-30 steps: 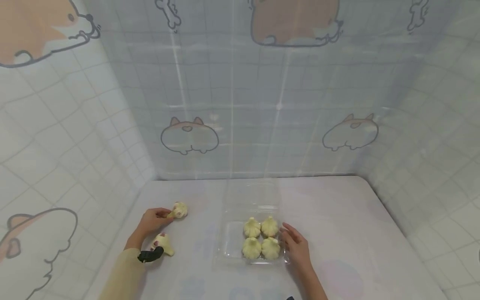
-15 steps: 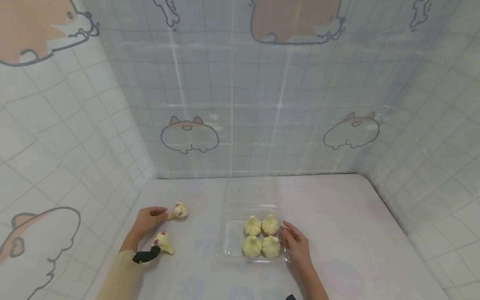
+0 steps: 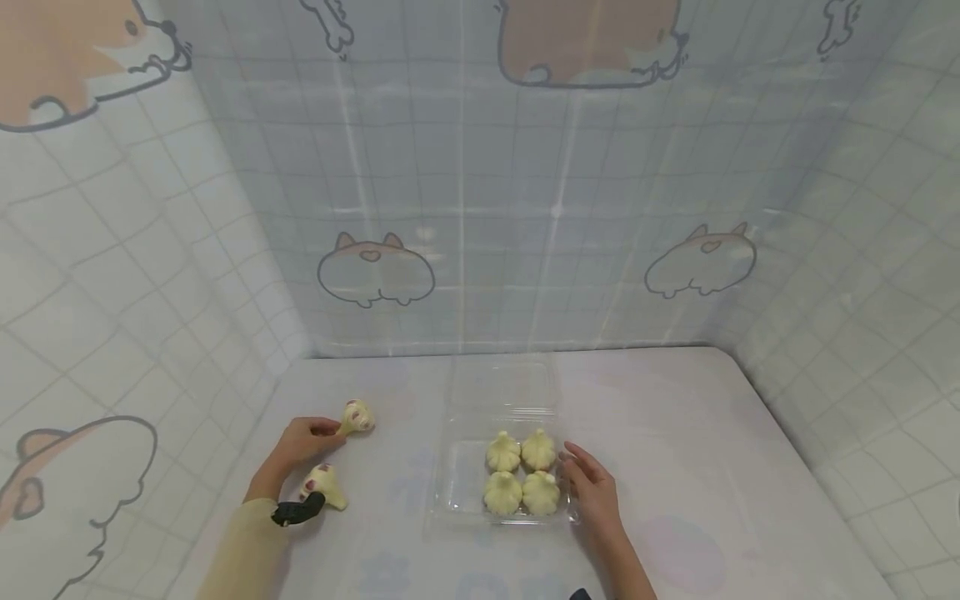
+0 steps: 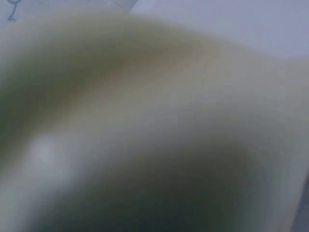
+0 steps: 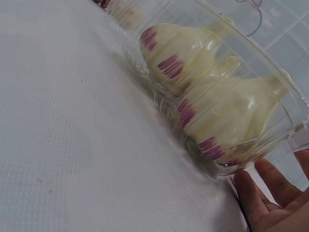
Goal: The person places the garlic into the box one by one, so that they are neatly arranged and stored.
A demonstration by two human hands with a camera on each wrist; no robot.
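Note:
On the left of the head view, my left hand (image 3: 308,440) pinches the stem of a garlic bulb (image 3: 357,416), whose round end points away from the fingers. A second garlic bulb (image 3: 323,486), with purple patches, lies near that wrist, partly behind a dark strap. In the middle stands a clear plastic clamshell box (image 3: 462,479), its lid laid back. Several pale garlic bulbs (image 3: 503,493) fill its right part, stems up. My right hand (image 3: 596,492) rests at the box's right side with relaxed fingers. In the right wrist view, its fingertips (image 5: 248,191) are right at the box's wall.
The open clear lid (image 3: 502,385) lies behind the box on the pale tabletop (image 3: 660,417). Patterned curtain walls (image 3: 480,208) enclose the back and both sides. A blurred pale sleeve (image 4: 159,111) covers most of the left wrist view.
My left hand drew back from the garlic bulb half a second ago and is at its stem again. The bulb has turned slightly. The right hand and the box have stayed in place.

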